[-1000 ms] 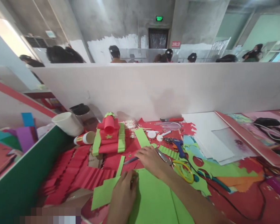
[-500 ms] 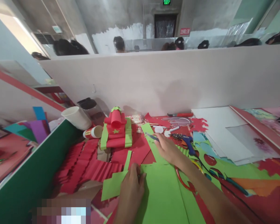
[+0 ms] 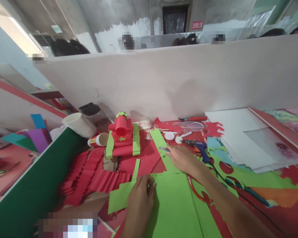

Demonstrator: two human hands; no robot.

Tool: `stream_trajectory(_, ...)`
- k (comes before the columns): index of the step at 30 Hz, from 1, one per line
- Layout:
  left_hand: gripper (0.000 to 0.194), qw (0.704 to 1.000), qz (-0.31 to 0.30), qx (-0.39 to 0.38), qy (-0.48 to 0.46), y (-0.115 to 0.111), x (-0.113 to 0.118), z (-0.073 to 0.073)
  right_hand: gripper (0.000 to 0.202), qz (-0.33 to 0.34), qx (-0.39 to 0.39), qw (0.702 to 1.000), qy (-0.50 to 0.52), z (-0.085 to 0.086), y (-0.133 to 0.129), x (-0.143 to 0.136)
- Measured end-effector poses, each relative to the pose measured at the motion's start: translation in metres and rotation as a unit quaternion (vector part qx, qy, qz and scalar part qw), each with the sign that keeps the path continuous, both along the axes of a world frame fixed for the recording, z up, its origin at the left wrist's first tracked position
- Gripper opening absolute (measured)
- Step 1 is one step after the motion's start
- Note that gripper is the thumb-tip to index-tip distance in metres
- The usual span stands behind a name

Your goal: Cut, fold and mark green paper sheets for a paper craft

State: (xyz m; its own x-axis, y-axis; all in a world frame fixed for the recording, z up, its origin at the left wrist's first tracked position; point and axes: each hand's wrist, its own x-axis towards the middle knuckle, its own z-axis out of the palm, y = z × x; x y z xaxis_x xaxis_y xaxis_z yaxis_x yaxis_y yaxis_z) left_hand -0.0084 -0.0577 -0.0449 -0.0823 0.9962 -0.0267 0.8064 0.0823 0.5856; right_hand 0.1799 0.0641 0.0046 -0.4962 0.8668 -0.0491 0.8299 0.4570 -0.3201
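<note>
Large green paper lies in front of me, with a smaller stepped green piece at its left. My left hand is curled at the sheet's upper left edge, fingers pressed together on the paper. Beyond the sheet, my right hand grips a slim blue-grey pen-like tool, whose far end points left over a green paper strip. The fingers hide most of this tool, so its exact kind is unclear. At the back left stands a red paper model with green sides and a star.
Pleated red paper lies left, beside a green divider. A paper cup lies on its side. A blue glue gun with a cord, cut paper scraps and white sheets are on the right. A white partition closes the back.
The right hand has moved slightly down and forward of the tool, whose tip sits lower over the green strip. My left hand stays on the paper. The view has tilted down slightly.
</note>
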Motion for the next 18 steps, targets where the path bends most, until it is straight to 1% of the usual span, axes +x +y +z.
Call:
stream_trajectory(4, 0.010, 1.000, 0.003, 0.000, -0.001, 0.000, 0.000, 0.000, 0.034, -0.008, 0.022, 1.000, -0.003, 0.001, 0.002, 0.004)
stream_trajectory(10, 0.010, 1.000, 0.002, 0.003, 0.003, 0.000, 0.000, -0.003, 0.024, -0.031, 0.037, 0.999, 0.007, 0.006, 0.006, 0.008)
stream_trajectory(14, 0.011, 1.000, -0.001, 0.003, 0.002, -0.001, 0.000, -0.002, 0.021, -0.049, 0.052, 0.997, 0.030, 0.007, 0.008, 0.010)
stream_trajectory(16, 0.010, 1.000, 0.001, 0.001, 0.000, 0.000, 0.001, -0.001, 0.022, -0.059, 0.052, 0.996, 0.045, 0.009, 0.009, 0.010)
stream_trajectory(18, 0.010, 1.000, 0.002, -0.001, -0.001, 0.000, 0.001, 0.001, 0.027, -0.077, 0.041, 0.995, 0.050, 0.012, 0.009, 0.011)
